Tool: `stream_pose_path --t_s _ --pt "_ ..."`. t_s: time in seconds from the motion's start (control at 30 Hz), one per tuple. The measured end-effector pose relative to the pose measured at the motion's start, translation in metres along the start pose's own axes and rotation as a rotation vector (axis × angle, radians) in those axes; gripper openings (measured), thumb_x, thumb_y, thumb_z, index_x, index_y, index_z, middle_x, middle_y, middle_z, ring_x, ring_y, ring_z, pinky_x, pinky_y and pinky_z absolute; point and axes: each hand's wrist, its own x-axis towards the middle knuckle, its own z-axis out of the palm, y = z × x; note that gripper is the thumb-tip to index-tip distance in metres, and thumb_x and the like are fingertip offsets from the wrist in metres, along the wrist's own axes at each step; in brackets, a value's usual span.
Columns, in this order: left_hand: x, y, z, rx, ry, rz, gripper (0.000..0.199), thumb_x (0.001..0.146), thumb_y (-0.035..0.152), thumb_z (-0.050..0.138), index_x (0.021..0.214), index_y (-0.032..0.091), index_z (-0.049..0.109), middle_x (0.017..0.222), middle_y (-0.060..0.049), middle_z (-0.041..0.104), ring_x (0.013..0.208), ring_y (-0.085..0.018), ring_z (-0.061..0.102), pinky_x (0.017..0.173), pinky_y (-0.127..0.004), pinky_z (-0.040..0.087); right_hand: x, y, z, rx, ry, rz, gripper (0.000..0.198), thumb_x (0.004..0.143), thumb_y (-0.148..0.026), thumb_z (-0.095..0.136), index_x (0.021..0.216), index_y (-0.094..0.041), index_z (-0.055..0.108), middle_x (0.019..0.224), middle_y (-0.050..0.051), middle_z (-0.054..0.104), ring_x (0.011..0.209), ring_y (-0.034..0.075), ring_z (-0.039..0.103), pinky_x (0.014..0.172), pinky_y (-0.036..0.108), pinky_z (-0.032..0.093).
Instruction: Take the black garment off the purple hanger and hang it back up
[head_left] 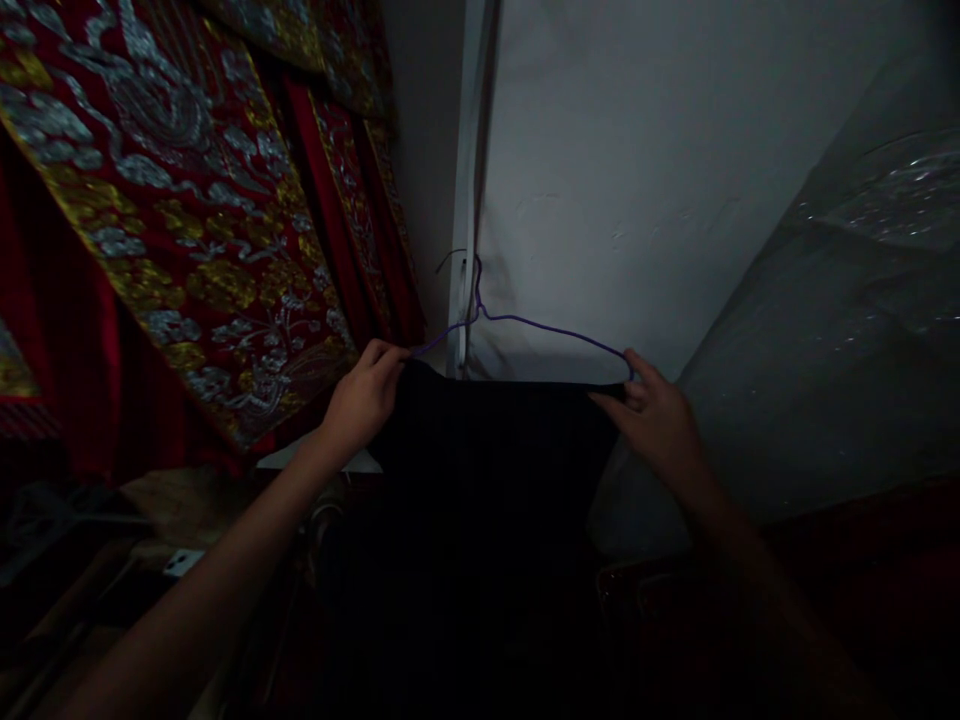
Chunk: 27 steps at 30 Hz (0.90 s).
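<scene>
A thin purple clothes hanger point(551, 327) stands upright in front of me, its hook close to a narrow vertical strip on the wall. Black cloth, a garment point(502, 450), spreads below it with its top edge stretched between my hands. My left hand point(367, 390) pinches the garment's upper left corner at the hanger's left end. At the other end, my right hand point(656, 410) grips the upper right corner together with the hanger's tip. The garment's lower part melts into the dark, so its kind cannot be made out.
Red embroidered cloth point(202, 230) with gold and silver patterns hangs at the left. Behind the hanger is a pale wall point(637, 150) with a vertical strip point(472, 150). Clear plastic sheeting point(847, 330) covers something at the right. Dim clutter lies at lower left, including a white socket point(182, 563).
</scene>
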Motion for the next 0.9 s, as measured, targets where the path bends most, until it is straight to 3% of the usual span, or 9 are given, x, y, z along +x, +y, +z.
stream_pose_path --t_s 0.07,0.13,0.2,0.33,0.4,0.47,0.57,0.7,0.9 --pt "-0.001 -0.004 -0.001 0.011 0.005 -0.004 0.031 0.103 0.032 0.039 0.119 0.022 0.063 0.119 -0.009 0.057 0.104 -0.024 0.063 0.098 -0.038 0.051 0.007 0.001 -0.002 -0.009 -0.115 0.020 0.052 0.067 -0.042 0.085 0.110 -0.015 0.074 0.089 0.012 0.077 0.084 0.031 0.074 0.072 0.043 0.060" --pt "-0.001 -0.008 -0.001 0.005 0.014 0.006 0.031 0.103 0.033 0.039 0.117 0.021 0.064 0.118 -0.010 0.057 0.105 -0.024 0.062 0.099 -0.038 0.051 0.010 0.002 0.000 0.005 -0.193 0.066 0.039 0.066 -0.046 0.085 0.091 -0.017 0.075 0.082 0.010 0.076 0.078 0.028 0.074 0.066 0.039 0.059" --pt "-0.001 -0.010 -0.001 0.000 0.014 0.012 0.032 0.104 0.034 0.038 0.116 0.020 0.064 0.116 -0.010 0.058 0.105 -0.024 0.062 0.099 -0.038 0.051 0.010 0.004 0.003 0.052 -0.158 0.092 0.046 0.064 -0.045 0.087 0.098 -0.019 0.071 0.077 0.007 0.075 0.070 0.025 0.072 0.059 0.035 0.056" --pt "-0.001 -0.008 -0.002 0.020 -0.016 0.013 0.032 0.104 0.034 0.037 0.118 0.021 0.063 0.115 -0.009 0.061 0.102 -0.024 0.063 0.095 -0.038 0.051 0.010 0.006 0.008 0.072 0.023 -0.001 0.095 0.061 -0.040 0.090 0.143 -0.018 0.048 0.071 0.001 0.071 0.054 0.020 0.064 0.049 0.030 0.048" --pt "-0.001 -0.006 -0.004 0.026 -0.024 0.027 0.032 0.104 0.034 0.037 0.118 0.021 0.063 0.116 -0.009 0.062 0.101 -0.024 0.064 0.093 -0.037 0.051 0.013 0.005 0.006 0.020 0.042 -0.006 0.104 0.059 -0.040 0.091 0.148 -0.014 0.044 0.063 -0.003 0.065 0.047 0.016 0.056 0.045 0.029 0.042" --pt "-0.001 -0.006 -0.006 0.045 -0.032 0.035 0.032 0.104 0.034 0.036 0.118 0.021 0.062 0.117 -0.009 0.063 0.100 -0.023 0.064 0.091 -0.035 0.051 0.017 0.003 0.003 -0.031 -0.004 0.043 0.095 0.056 -0.043 0.092 0.138 -0.012 0.057 0.057 -0.005 0.061 0.046 0.014 0.052 0.045 0.028 0.039" --pt "-0.001 -0.010 -0.009 0.090 -0.028 0.017 0.032 0.104 0.034 0.036 0.119 0.022 0.062 0.118 -0.009 0.063 0.100 -0.024 0.064 0.089 -0.034 0.051 0.023 -0.002 -0.005 -0.065 -0.036 0.112 0.062 0.059 -0.050 0.088 0.106 -0.012 0.074 0.055 -0.001 0.062 0.049 0.014 0.054 0.046 0.027 0.039" --pt "0.001 -0.018 -0.009 0.105 0.009 -0.007 0.033 0.103 0.034 0.036 0.117 0.021 0.063 0.112 -0.009 0.065 0.100 -0.024 0.064 0.089 -0.034 0.050 0.024 -0.003 -0.019 -0.095 0.058 0.070 0.040 0.066 -0.054 0.083 0.077 -0.016 0.076 0.051 0.000 0.058 0.045 0.013 0.051 0.041 0.025 0.034" --pt "-0.001 -0.015 -0.004 0.109 0.026 0.003 0.033 0.104 0.033 0.036 0.117 0.021 0.064 0.111 -0.009 0.067 0.100 -0.023 0.065 0.088 -0.033 0.050 0.006 0.008 -0.010 0.108 0.103 0.089 0.042 0.075 -0.053 0.076 0.101 -0.020 0.069 0.063 -0.002 0.062 0.049 0.012 0.050 0.044 0.024 0.036"
